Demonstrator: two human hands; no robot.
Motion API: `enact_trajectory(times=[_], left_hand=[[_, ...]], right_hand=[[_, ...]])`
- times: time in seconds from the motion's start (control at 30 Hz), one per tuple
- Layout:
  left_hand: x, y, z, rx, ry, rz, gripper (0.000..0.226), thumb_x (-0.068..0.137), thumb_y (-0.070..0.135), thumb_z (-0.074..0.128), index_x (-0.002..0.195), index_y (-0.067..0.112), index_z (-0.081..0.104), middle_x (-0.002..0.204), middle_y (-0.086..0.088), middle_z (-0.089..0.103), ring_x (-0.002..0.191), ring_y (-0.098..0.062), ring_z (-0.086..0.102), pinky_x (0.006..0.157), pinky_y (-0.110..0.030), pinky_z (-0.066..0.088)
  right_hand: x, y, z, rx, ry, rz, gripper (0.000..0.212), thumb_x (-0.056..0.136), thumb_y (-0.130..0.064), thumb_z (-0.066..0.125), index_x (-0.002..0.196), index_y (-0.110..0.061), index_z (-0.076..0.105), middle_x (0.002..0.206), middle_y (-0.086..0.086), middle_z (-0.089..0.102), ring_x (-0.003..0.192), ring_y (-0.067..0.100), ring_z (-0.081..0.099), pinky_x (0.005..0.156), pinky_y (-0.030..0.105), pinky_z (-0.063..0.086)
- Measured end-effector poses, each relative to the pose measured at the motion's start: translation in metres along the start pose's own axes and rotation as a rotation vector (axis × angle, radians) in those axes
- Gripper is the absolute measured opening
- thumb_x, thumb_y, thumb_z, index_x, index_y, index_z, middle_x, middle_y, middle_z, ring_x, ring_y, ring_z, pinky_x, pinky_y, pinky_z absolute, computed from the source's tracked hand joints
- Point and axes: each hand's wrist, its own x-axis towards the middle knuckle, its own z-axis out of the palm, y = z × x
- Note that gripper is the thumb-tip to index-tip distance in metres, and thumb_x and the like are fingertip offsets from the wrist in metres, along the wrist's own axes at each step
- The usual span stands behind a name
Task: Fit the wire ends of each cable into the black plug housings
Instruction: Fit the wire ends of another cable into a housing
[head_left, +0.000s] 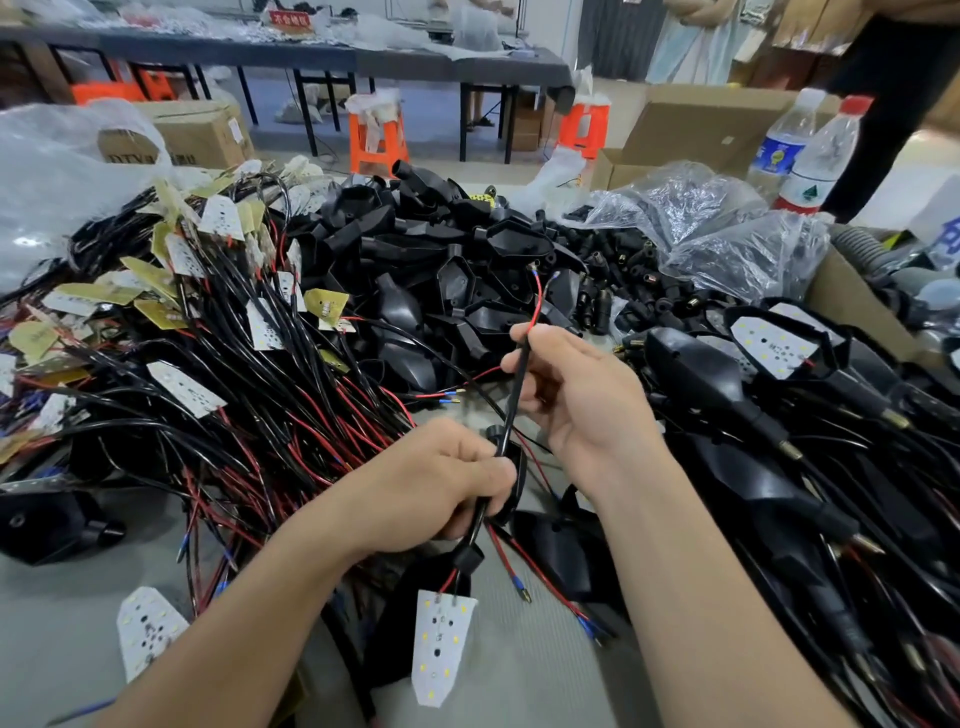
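Head view: left hand (441, 478) and right hand (576, 395) grip cable (511, 400); housing pile (441, 270) behind, wire tangle (234, 374) left.

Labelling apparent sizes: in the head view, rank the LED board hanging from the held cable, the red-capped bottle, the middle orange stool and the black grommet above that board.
1. LED board and red-capped bottle: about alike, so unranked.
2. Orange stool, which stands far back.
3. Black grommet.
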Motion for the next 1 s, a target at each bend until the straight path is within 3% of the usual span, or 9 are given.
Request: enact_trajectory(times=[0.13, 0.27, 0.37, 0.43, 0.53, 0.7, 0.87, 0.93, 1.0], left_hand=[[0.0, 0.0, 0.001, 0.031, -0.042, -0.016, 0.036, 0.091, 0.035, 0.057, 0.059, 0.018, 0.061, 0.043, -0.003, 0.047, 0.035, -0.012, 0.036, 0.041, -0.018, 0.03], [-0.004, 0.004, -0.009, 0.04, -0.159, 0.013, 0.036, 0.089, 0.034, 0.064, 0.057, 0.018, 0.06, 0.054, -0.02, 0.033, 0.049, -0.03, 0.026, 0.05, -0.032, 0.021], [-0.006, 0.002, -0.013, 0.036, -0.187, 0.021, 0.035, 0.091, 0.043, 0.064, 0.066, 0.019, 0.072, 0.054, -0.015, 0.039, 0.052, -0.035, 0.029, 0.051, -0.035, 0.023], [-0.004, -0.002, -0.006, 0.035, -0.094, 0.014, 0.037, 0.1, 0.041, 0.058, 0.078, 0.022, 0.08, 0.051, -0.008, 0.051, 0.046, -0.024, 0.039, 0.047, -0.024, 0.031], [0.007, -0.008, 0.0, -0.004, 0.218, 0.002, 0.037, 0.107, 0.031, 0.054, 0.098, 0.0, 0.074, 0.052, 0.0, 0.06, 0.042, -0.012, 0.047, 0.045, -0.019, 0.039], [0.014, -0.004, -0.008, -0.395, 0.592, 0.065, 0.021, 0.105, 0.011, 0.056, 0.105, 0.017, 0.076, 0.079, -0.006, 0.072, 0.059, -0.012, 0.063, 0.051, -0.023, 0.053], [0.012, -0.01, -0.018, -0.32, 0.75, 0.152, 0.024, 0.098, 0.009, 0.067, 0.089, 0.023, 0.083, 0.076, -0.018, 0.072, 0.055, -0.009, 0.057, 0.052, -0.019, 0.049], [0.013, -0.012, -0.02, -0.284, 0.788, 0.174, 0.018, 0.092, 0.013, 0.073, 0.081, 0.024, 0.083, 0.067, -0.008, 0.07, 0.053, -0.007, 0.054, 0.051, -0.017, 0.045], [0.012, -0.013, -0.025, -0.233, 0.866, 0.168, 0.009, 0.083, 0.026, 0.077, 0.076, 0.03, 0.082, 0.062, 0.001, 0.071, 0.051, -0.007, 0.057, 0.051, -0.018, 0.045]], right_hand=[[0.006, 0.0, -0.003, 0.072, 0.119, -0.019, 0.02, 0.098, -0.008, 0.06, 0.083, -0.009, 0.073, 0.072, 0.009, 0.072, 0.053, 0.013, 0.052, 0.046, 0.021, 0.041], [0.009, 0.005, 0.001, 0.044, 0.219, -0.091, 0.021, 0.096, -0.004, 0.062, 0.078, -0.01, 0.072, 0.067, 0.006, 0.072, 0.049, 0.01, 0.052, 0.045, 0.02, 0.043], [0.009, 0.007, 0.002, 0.016, 0.208, -0.1, 0.023, 0.096, -0.004, 0.062, 0.076, -0.01, 0.071, 0.064, 0.004, 0.07, 0.049, 0.01, 0.051, 0.045, 0.021, 0.043], [0.009, 0.006, 0.001, -0.07, 0.204, -0.11, 0.023, 0.096, -0.006, 0.062, 0.076, -0.01, 0.071, 0.062, 0.003, 0.068, 0.049, 0.011, 0.051, 0.046, 0.021, 0.043], [0.006, 0.007, 0.001, -0.207, 0.159, -0.146, 0.019, 0.095, -0.006, 0.064, 0.079, -0.007, 0.073, 0.061, 0.003, 0.068, 0.049, 0.011, 0.052, 0.047, 0.02, 0.044], [-0.001, 0.015, 0.009, -0.465, -0.073, -0.164, 0.016, 0.091, -0.008, 0.071, 0.077, -0.011, 0.079, 0.062, 0.008, 0.069, 0.05, 0.009, 0.053, 0.049, 0.019, 0.043], [-0.007, 0.024, 0.019, -0.724, -0.221, -0.189, 0.016, 0.083, -0.026, 0.074, 0.067, -0.026, 0.077, 0.062, 0.012, 0.066, 0.057, 0.011, 0.048, 0.06, 0.031, 0.039], [-0.008, 0.023, 0.021, -0.769, -0.242, -0.194, 0.015, 0.08, -0.031, 0.072, 0.068, -0.025, 0.077, 0.066, 0.013, 0.068, 0.058, 0.015, 0.05, 0.06, 0.035, 0.042], [-0.005, 0.022, 0.017, -0.816, -0.126, -0.257, 0.014, 0.082, -0.032, 0.07, 0.072, -0.025, 0.078, 0.062, 0.001, 0.069, 0.056, 0.005, 0.053, 0.058, 0.029, 0.044]])
